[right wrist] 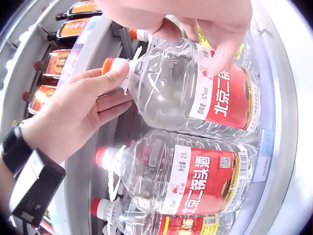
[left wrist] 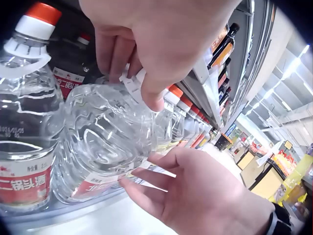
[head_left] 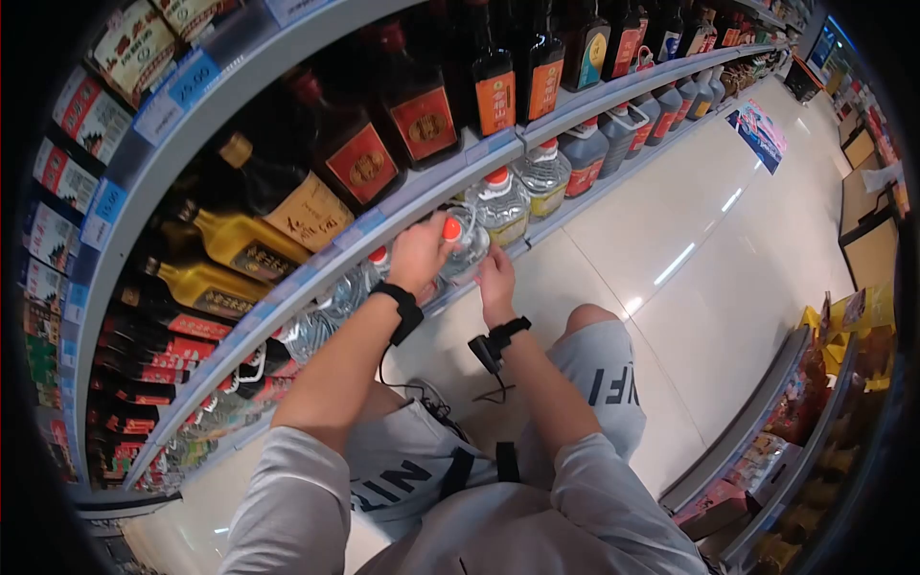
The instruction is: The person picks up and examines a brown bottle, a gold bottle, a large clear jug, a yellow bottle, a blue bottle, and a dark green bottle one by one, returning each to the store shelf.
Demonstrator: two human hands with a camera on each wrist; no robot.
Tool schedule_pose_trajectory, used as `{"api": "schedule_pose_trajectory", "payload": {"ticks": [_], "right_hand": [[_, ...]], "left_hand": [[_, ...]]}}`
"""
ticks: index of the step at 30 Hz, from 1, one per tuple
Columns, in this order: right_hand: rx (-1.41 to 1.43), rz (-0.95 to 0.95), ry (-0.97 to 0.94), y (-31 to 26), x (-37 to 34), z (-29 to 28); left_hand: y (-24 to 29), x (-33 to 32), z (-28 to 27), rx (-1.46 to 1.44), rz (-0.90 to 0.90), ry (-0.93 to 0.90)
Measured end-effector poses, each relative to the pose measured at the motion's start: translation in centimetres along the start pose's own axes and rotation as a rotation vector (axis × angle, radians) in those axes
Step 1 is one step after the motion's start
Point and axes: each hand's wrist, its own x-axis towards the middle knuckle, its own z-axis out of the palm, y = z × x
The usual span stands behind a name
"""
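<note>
A large clear bottle with a red-and-white label [head_left: 468,251] [left wrist: 105,132] [right wrist: 164,90] leans on the bottom shelf among similar bottles. The left hand [head_left: 420,255] [left wrist: 161,34] [right wrist: 73,112] grips its neck just under the orange-red cap, thumb on one side and fingers round the other. The right hand [head_left: 495,285] [left wrist: 200,191] [right wrist: 195,14] is at the bottle's front, its fingers slightly bent and spread, with fingertips at the label and lower side. Whether the bottle's base is off the shelf cannot be told.
Similar clear bottles [left wrist: 27,112] [right wrist: 188,171] stand close on both sides. Just above runs the upper shelf's edge [head_left: 383,222], with dark bottles [head_left: 417,105] on it. Tiled floor [head_left: 661,278] and the person's knees lie in front; another display shelf [head_left: 743,431] is at the right.
</note>
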Motion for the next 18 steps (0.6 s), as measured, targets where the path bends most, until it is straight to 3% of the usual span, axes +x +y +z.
{"api": "schedule_pose_trajectory", "payload": {"ticks": [1,3,4,5,7,8,11,12,13,14,15,16,17,18], "right_hand": [[-0.149,-0.154,0.034,3.1,1.6,-0.5],[-0.118,-0.167,-0.072,3.7,1.9,-0.7],[-0.008,-0.255,-0.177,2.0,0.8,-0.2],[-0.159,-0.183,-0.123,4.0,1.9,-0.4],[-0.158,-0.037,-0.157,1.5,0.4,0.2],[-0.198,-0.243,-0.109,5.2,2.7,-0.1],[-0.209,0.073,-0.290,0.2,3.3,-1.6],[-0.231,0.075,-0.327,4.6,9.6,-4.8],[-0.593,-0.524,-0.508,9.0,16.4,-7.3],[-0.151,-0.125,-0.489,1.4,13.6,-6.2],[-0.486,-0.644,-0.525,4.7,22.7,-9.1],[-0.193,-0.236,-0.451,-4.4,17.2,-7.0],[-0.250,-0.138,-0.400,-8.0,19.3,-7.3],[-0.289,-0.221,-0.323,-11.2,19.8,-6.8]], "left_hand": [[0.2,-0.1,-0.1,0.022,0.002,-0.010],[0.2,0.0,0.1,-0.032,-0.134,-0.026],[-1.5,0.3,1.4,-0.073,-0.040,0.096],[-1.6,0.7,1.2,-0.027,-0.265,-0.080],[-2.1,1.2,1.1,-0.077,-0.230,-0.041],[-3.5,1.7,2.5,-0.055,-0.199,-0.036],[-2.8,1.9,2.0,-0.024,-0.241,-0.049],[-2.7,2.1,1.9,-0.058,-0.270,-0.110],[-2.9,2.1,1.9,-0.093,-0.313,-0.167],[-3.0,2.3,2.2,-0.095,-0.295,-0.217],[-3.3,2.3,2.4,-0.100,-0.292,-0.256],[-2.8,1.9,2.1,-0.088,-0.318,-0.227],[-2.2,1.9,1.7,-0.078,-0.333,-0.207],[-2.3,1.9,2.0,-0.111,-0.313,-0.114]]}}
